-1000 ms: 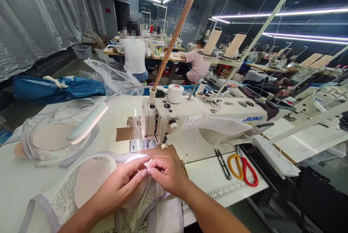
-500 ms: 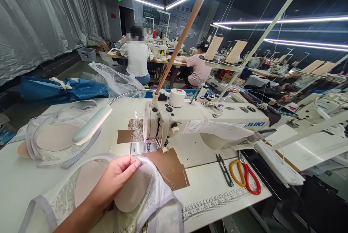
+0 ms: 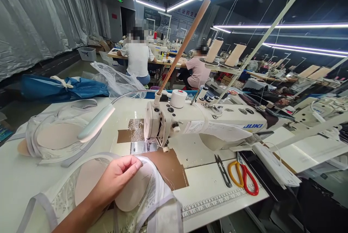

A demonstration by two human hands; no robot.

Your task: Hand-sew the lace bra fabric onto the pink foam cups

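My left hand (image 3: 121,175) reaches in from the lower left, its thumb and index finger pinched together at the edge of a white bra (image 3: 162,189). Pale pads and lace show in the cups, and grey bands hang off both sides. This bra lies at the front of the table, just before the needle area of a white JUKI sewing machine (image 3: 174,117). Part of the cups is covered by my hand. My right hand is out of the picture.
Another white bra (image 3: 58,137) lies at the left beneath a lamp (image 3: 96,122). Black thread snips (image 3: 223,171) and scissors with yellow and red handles (image 3: 248,178) rest at the right, behind a printed ruler (image 3: 214,198). Two people sit at machines farther back.
The camera view has shifted slightly. My left hand keeps its pinch at the bra's edge, and the bra stays in place.
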